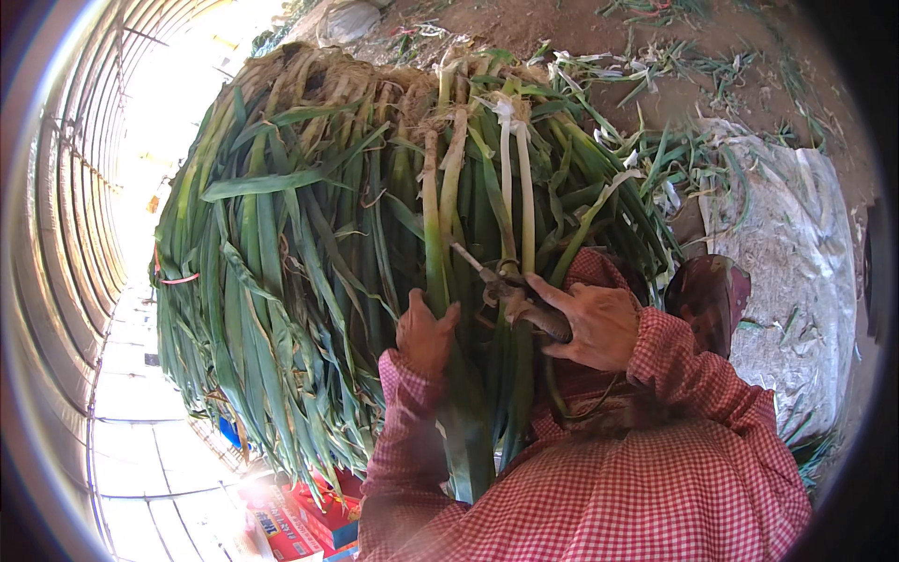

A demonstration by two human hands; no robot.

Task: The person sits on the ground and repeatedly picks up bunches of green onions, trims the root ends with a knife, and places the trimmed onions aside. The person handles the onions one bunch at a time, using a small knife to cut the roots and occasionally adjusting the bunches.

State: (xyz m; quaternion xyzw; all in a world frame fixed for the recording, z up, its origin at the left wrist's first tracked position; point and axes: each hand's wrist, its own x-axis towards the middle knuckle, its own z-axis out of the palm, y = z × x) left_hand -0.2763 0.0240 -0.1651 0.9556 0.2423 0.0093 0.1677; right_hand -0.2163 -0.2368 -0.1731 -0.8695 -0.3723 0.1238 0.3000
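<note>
A large heap of green onions (pixel 281 232) with long green leaves lies before me, its brown roots towards the top of the view. My left hand (pixel 426 334) grips the green part of an onion stalk (pixel 431 211) whose base is brownish. My right hand (pixel 586 319) is around the handle of a tool with a thin metal rod (pixel 467 257) and a small ring; the exact kind of tool I cannot tell. Just beyond the tool, two stalks with clean white shanks (pixel 527 197) lie on the heap. The red-checked sleeves cover both arms.
A whitish plastic sheet (pixel 793 260) lies on the right, with leaf scraps (pixel 674 63) scattered on the bare soil (pixel 562 28) above it. Red printed boxes (pixel 323 516) stand at the lower left. A curved ribbed wall (pixel 70 232) runs along the left.
</note>
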